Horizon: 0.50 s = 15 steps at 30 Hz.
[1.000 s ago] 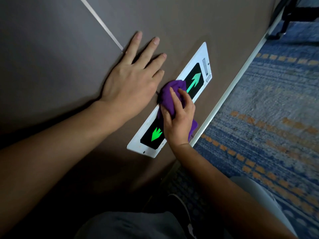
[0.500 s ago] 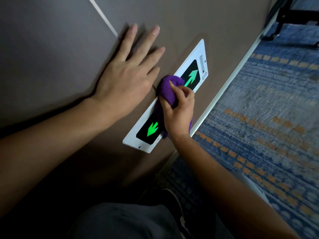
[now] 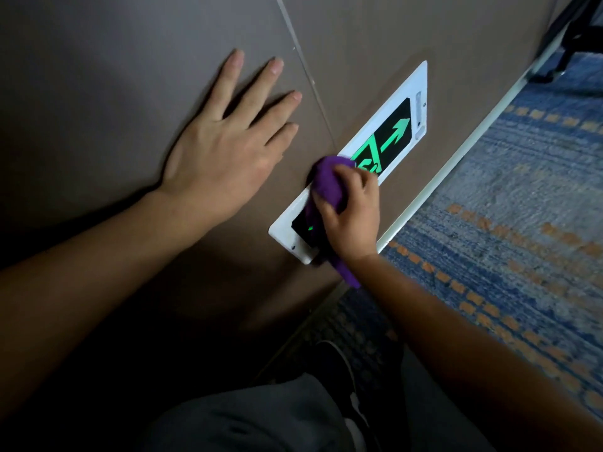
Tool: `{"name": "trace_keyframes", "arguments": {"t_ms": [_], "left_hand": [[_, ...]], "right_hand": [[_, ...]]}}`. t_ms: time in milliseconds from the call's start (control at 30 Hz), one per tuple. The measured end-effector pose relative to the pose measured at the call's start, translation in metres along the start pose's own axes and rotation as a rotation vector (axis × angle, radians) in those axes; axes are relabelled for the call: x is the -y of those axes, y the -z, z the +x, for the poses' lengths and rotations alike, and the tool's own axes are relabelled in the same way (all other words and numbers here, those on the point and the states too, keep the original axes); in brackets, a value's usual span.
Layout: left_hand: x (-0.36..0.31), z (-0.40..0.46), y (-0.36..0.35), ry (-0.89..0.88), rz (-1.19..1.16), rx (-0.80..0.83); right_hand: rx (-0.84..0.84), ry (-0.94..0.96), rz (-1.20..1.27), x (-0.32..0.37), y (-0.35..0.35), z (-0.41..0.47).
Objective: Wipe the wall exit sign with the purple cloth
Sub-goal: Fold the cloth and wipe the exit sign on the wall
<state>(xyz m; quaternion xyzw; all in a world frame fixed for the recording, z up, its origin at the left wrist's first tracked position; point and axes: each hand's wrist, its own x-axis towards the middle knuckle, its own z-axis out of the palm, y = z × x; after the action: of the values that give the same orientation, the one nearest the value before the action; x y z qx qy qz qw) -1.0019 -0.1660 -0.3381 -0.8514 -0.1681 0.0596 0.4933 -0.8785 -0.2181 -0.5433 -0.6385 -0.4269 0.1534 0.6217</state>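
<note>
The exit sign point(image 3: 396, 125) sits low on the brown wall point(image 3: 130, 76), just above the white baseboard point(image 3: 456, 164): a long white frame around a black panel with glowing green marks, its long axis slanting from lower left to upper right, its arrow aimed along that line. My right hand point(image 3: 354, 216) has its fingers clamped on the purple cloth point(image 3: 326, 187), bunched against the sign's lower half. My left hand point(image 3: 225, 148) lies flat on the wall, fingers apart.

The picture is dim. The bottom left corner is almost black. The exit sign point(image 3: 396, 133) glows bright green with its own light. The left hand point(image 3: 225, 148) casts a soft shadow on the wall point(image 3: 114, 76). The right hand point(image 3: 350, 213) looks blurry. The carpet point(image 3: 522, 207) is brighter and a little smeared.
</note>
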Motion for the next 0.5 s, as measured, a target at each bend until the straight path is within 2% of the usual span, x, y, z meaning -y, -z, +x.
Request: {"name": "trace_keyframes", "arguments": {"t_ms": [133,200,333,500], "left_hand": [[0.002,0.001,-0.001,-0.009,0.001,-0.021],[0.002,0.001,-0.003,-0.006,-0.010,-0.033],[-0.004,0.003,-0.004,0.019,-0.017,-0.103],[-0.005,0.005,-0.008,0.059,-0.073,-0.161]], "right_hand": [[-0.188,-0.148,0.048,-0.011,0.007,0.047],[-0.210,-0.176,0.051,-0.008,0.002,0.046],[-0.179,-0.139,0.012,0.005,-0.011,0.007],[-0.012,-0.081,0.049,0.035,-0.034,-0.056]]}}
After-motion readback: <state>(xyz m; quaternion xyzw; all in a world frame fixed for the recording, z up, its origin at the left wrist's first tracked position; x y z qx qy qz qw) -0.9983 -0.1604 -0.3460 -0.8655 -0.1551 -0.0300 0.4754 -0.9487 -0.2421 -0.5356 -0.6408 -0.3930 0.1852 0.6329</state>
